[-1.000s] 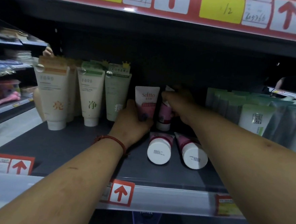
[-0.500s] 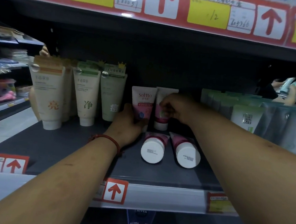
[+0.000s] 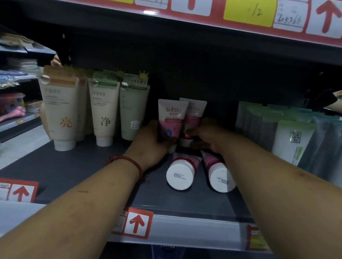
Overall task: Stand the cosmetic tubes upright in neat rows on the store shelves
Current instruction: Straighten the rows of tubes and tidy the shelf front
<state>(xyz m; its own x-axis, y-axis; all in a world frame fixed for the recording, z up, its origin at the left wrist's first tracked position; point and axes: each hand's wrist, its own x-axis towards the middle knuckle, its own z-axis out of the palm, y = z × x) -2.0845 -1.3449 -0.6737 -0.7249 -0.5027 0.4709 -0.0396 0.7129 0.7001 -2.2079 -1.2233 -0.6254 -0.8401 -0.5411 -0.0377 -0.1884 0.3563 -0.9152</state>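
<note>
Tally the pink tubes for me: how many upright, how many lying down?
Upright: 2, front tube in left hand, rear tube in right hand.
Lying: 2, left lying tube, right lying tube.
Total: 4.

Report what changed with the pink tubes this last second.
The right hand slid down the rear pink tube, from top to lower part; it now stands close behind the front Softto tube. The left hand still holds the front Softto tube; the lying tubes stay flat.

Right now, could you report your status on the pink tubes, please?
Left hand grips front upright tube. Right hand grips rear upright tube. Two lying tubes in front, unstood.
</note>
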